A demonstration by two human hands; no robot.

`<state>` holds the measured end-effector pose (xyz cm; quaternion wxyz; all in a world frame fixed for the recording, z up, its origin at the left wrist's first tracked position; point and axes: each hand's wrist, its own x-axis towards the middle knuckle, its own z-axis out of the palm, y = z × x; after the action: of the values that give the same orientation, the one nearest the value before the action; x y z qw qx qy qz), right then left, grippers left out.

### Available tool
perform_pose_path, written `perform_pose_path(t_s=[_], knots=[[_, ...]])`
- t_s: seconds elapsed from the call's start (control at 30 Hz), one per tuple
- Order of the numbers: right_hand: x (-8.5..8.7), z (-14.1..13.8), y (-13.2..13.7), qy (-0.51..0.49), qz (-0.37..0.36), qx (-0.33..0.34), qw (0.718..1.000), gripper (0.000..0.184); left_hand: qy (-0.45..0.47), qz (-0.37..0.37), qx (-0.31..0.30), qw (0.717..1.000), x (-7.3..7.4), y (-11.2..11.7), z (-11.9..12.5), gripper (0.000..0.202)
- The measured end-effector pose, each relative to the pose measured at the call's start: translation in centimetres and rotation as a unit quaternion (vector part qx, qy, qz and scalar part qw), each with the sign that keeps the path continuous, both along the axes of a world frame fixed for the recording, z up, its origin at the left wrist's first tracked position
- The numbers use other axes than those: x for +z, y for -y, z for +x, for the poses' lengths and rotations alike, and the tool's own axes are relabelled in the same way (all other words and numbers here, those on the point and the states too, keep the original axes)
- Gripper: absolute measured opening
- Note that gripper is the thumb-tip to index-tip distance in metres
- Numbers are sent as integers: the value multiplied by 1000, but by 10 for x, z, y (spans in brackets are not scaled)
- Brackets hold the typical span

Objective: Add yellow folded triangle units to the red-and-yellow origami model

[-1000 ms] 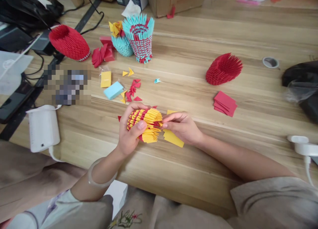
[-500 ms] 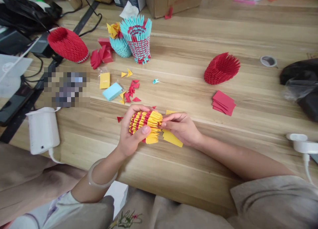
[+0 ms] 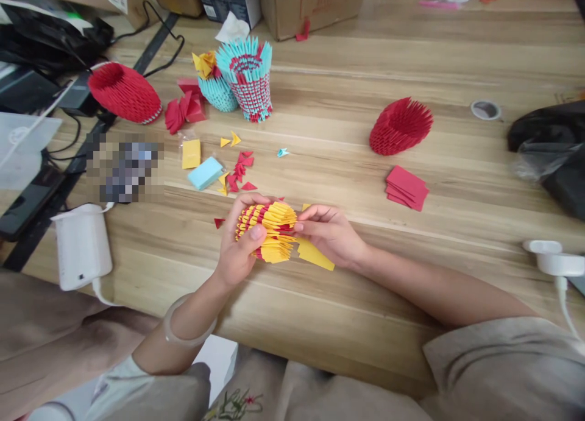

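Right, we're looking down on a long wooden table (image 3: 411, 61) with pale and darker grain bands running across it, and it's busy with paper craft. Along the far edge sit cardboard boxes (image 3: 315, 3), and off the left side there's a tangle of black cables (image 3: 155, 43) and dark gear. A white plug-in device (image 3: 82, 247) stands at the near left edge, another white fitting (image 3: 551, 256) at the right, beside a dark plastic bag (image 3: 553, 153).

Centre stage: the left hand (image 3: 237, 250) is wrapped around a yellow and red folded-paper model (image 3: 267, 229), thumb pressed on its near side, fingers curled over the top. The right hand (image 3: 331, 232) meets it from the other side, fingertips pinched against the model's right end. The model is lifted just above the table's near middle, over a yellow sheet (image 3: 315, 254) lying flat underneath.

Now the vessels. A red paper vase (image 3: 123, 92) lies tilted at the far left, mouth open, inside too dark to read. A tall teal and red vase (image 3: 249, 77) stands upright, and just beside it a smaller teal basket (image 3: 217, 89) carries yellow folded pieces (image 3: 204, 61) at its top. Further right, a red spiky bowl form (image 3: 400, 125) lies on its side, with a stack of red paper squares (image 3: 406, 188) near it. Loose red and yellow triangles (image 3: 240, 168) are scattered beyond the hands, next to a light blue pad (image 3: 205, 172) and a yellow pad (image 3: 191, 153).
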<state>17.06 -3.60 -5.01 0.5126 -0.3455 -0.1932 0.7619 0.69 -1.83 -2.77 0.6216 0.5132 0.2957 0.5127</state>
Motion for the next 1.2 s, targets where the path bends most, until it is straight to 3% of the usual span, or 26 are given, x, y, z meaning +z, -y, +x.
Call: perform_pose_path(t_s=[0.2,0.63,0.97,1.2], knots=[[2,1,-2,-20,13,23,999,20,9,9,27,1000,3,1,2,35],[4,0,-2,6,22,18,1000,21,40,-9,9,999,3,1,0,36],[4,-1,0,-20,-30,14,999,21,12,33,-10,999,1,3,-3,37],[4,-1,-1,21,1,-3,1000,21,-7,29,-7,1000,0,2,-4,39]])
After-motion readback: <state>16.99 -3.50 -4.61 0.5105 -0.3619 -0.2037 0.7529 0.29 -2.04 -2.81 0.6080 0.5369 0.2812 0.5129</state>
